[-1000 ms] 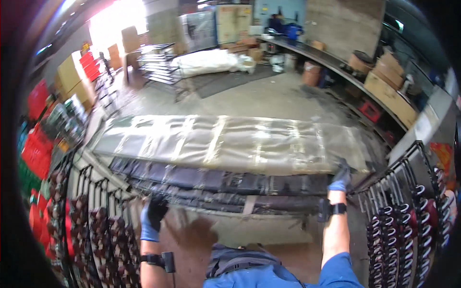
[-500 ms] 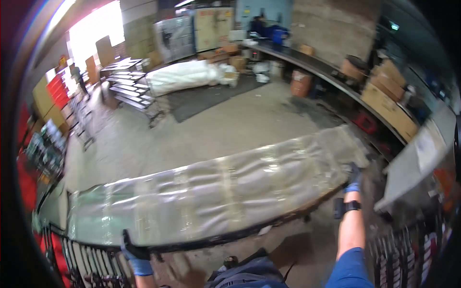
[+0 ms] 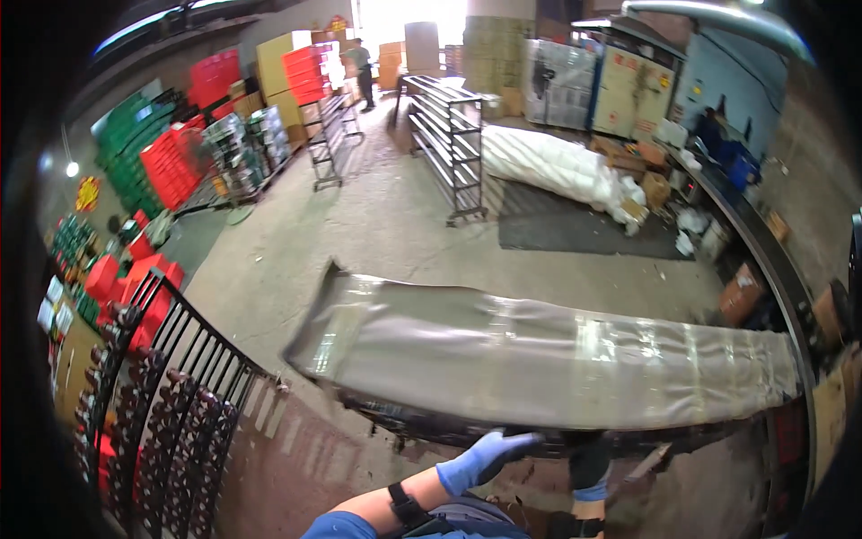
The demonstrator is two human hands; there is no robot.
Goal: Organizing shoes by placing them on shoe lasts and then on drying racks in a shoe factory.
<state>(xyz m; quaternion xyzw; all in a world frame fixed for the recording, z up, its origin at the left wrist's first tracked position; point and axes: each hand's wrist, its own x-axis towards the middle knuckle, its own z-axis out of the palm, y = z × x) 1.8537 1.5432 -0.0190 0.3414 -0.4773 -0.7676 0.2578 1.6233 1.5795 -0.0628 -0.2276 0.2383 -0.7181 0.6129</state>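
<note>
A long, low cart-like frame (image 3: pixel 368 406) stretches across in front of me, its top wrapped in a grey-beige sheet (image 3: pixel 431 346) with bands of shiny clear tape. My left hand (image 3: pixel 480 461), in a blue glove with a dark palm, is at the near edge of this top, fingers stretched out to the right. It grips nothing that I can see. Just right of it, my right hand (image 3: pixel 589 463), gloved in dark and blue, reaches to the same edge; its fingers are hidden against the dark side.
A black slatted rack (image 3: pixel 211 346) stands at the left. Farther off are shelf carts (image 3: pixel 449 144), a white wrapped bundle (image 3: pixel 557 166) on a dark mat (image 3: pixel 575 225), red crates (image 3: pixel 171 162) and a distant person (image 3: pixel 362 74). A long bench (image 3: pixel 745 216) runs along the right.
My view has swung to the left. My hands, wide apart before at the near edge, are now close together near its middle. The right hand has come in from the far right end.
</note>
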